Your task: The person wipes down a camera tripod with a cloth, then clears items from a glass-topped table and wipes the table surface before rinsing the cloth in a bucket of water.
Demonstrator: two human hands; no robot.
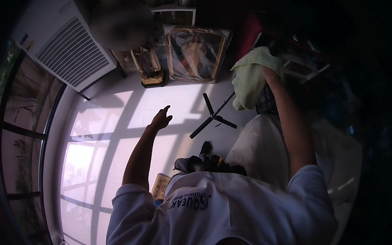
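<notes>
My right hand (269, 74) is up at the right, gripping a pale yellow-green towelling cloth (252, 79). Folds of the cloth cover most of its fingers and hang down beside a dark, unclear shape. Out to the left, my left hand (162, 118) hovers over the sunlit pale floor with fingers apart and nothing in it. Between the two hands, a black stand (213, 117) rests on splayed tripod legs; the cloth hides the upper end of its pole in this view.
A framed religious picture (196, 55) in clear plastic leans beyond my hands, beside a robed statue (148, 68). A white louvred unit (76, 48) and window (25, 128) line the left. Fabric-covered furniture (260, 145) is close at right. A dark round object (121, 24) looks blurred.
</notes>
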